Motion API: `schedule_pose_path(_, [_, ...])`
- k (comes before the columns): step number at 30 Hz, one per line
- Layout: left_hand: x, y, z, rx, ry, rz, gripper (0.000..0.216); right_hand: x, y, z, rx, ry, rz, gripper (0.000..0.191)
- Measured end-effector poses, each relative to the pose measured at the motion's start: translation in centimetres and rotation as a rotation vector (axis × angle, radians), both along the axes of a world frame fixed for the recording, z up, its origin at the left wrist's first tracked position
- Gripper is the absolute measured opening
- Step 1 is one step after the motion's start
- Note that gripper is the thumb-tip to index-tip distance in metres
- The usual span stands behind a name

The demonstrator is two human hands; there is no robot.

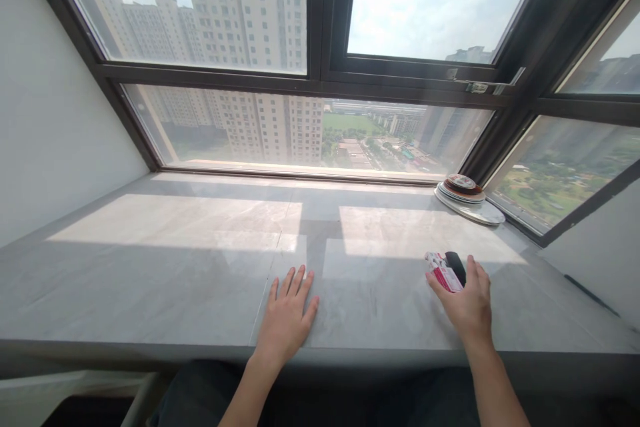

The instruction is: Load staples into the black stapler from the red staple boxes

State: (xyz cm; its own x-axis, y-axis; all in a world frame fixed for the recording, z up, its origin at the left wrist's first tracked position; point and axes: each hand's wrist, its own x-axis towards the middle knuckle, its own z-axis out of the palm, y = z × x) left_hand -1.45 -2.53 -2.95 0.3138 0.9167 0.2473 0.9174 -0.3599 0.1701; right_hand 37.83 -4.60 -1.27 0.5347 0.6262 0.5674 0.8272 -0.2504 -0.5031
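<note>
My left hand (286,319) lies flat on the grey marble-look window sill (180,293), palm down, fingers spread, holding nothing. Further right, my right hand (469,300) is curled around a small white-and-pink box (446,275) and a dark black object (455,265) beside it. The thumb is on the box's left side and the fingers are on the right by the black object. What kind of thing the black object is, I cannot tell. Whether the box rests on the sill or is slightly raised is also unclear.
A stack of plates and round lids (463,193) stands in the far right corner against the window frame (480,153). A thin dark strip (593,295) runs along the right wall. A white piece of furniture (75,387) is below the sill at lower left.
</note>
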Motion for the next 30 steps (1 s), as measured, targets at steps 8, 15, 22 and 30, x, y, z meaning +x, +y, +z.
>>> schedule_pose_path(8, [-0.1, 0.0, 0.1, 0.002, -0.004, -0.002, 0.056, 4.1, 2.3, -4.1, -0.183, -0.041, 0.011, 0.080])
schedule_pose_path(15, [-0.1, -0.1, 0.1, 0.010, 0.004, -0.005, 0.056, 2.3, 2.4, -2.1, -0.057, -0.088, 0.152, 0.078])
schedule_pose_path(22, [0.8, 0.9, -0.1, -0.002, 0.029, -0.018, 0.058, -7.4, -0.1, -1.1, 0.030, -0.102, 0.499, 0.051])
schedule_pose_path(30, [2.9, 1.5, 0.6, -0.025, 0.002, -0.014, 0.059, -13.3, 1.1, -2.9, -0.598, -0.289, 0.473, 0.059])
